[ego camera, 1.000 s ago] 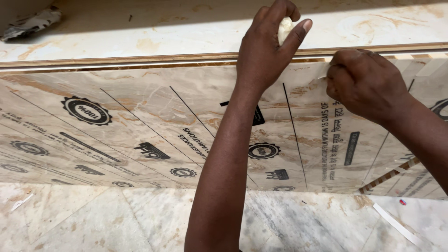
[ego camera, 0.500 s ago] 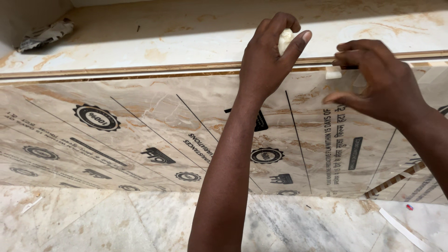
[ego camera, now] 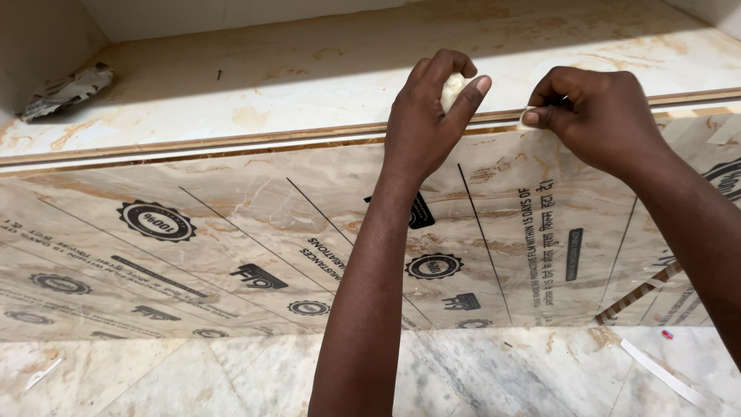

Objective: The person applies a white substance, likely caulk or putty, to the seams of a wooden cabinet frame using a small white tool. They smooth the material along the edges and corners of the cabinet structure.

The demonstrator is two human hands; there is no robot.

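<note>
A marble-patterned ledge (ego camera: 309, 85) runs above a film-covered panel (ego camera: 255, 232). Left hand (ego camera: 428, 116) pinches a pale wad (ego camera: 451, 89) at the panel's top edge; at its 3 o'clock, right hand (ego camera: 598, 116) pinches a film tab (ego camera: 527, 117), positioned for peeling.

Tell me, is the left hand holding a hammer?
No, the left hand pinches a small whitish lump at the panel's top edge.

Beige marble-patterned panel (ego camera: 231, 224) with black round stamps, whitish lump (ego camera: 451, 86), possibly putty, grey-veined floor (ego camera: 478, 371)
</note>
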